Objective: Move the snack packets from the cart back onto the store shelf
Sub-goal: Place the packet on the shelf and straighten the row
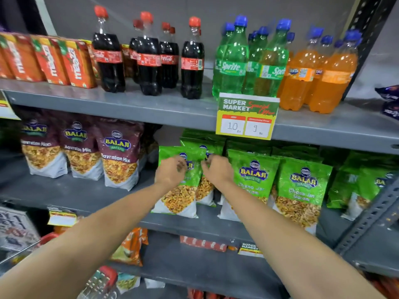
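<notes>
Both hands at frame centre, left hand (171,170) and right hand (217,169), grip clamped on the green snack packet (180,197), standing it upright on the shelf (86,193) to face out.

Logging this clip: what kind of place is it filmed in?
A supermarket aisle, most likely. Grey metal shelves carry rows of dark cola bottles with red caps and green Balaji snack packets, and a yellow-and-green "Super Market" price tag hangs from the shelf edge.
</notes>
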